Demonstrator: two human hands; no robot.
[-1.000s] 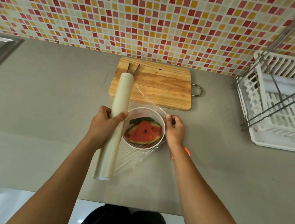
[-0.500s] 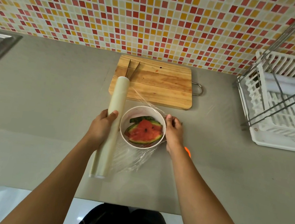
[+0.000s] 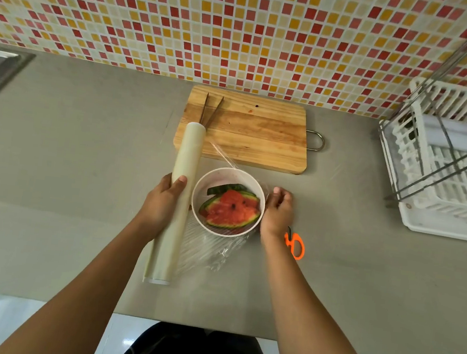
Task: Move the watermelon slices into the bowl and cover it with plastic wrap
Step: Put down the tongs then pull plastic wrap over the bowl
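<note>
Gripping the plastic wrap roll [image 3: 188,154] left of the bowl [image 3: 227,171], left hand [image 3: 162,203] fingers curled round it, right hand [image 3: 277,214] pinching film [image 3: 209,249] at the bowl's right rim, watermelon slices [image 3: 231,210] inside.

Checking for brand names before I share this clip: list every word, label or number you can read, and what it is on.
None: no readable text anywhere. The plastic wrap roll, bowl, cutting board, scissors and dish rack all show plain surfaces with no lettering visible.
</note>
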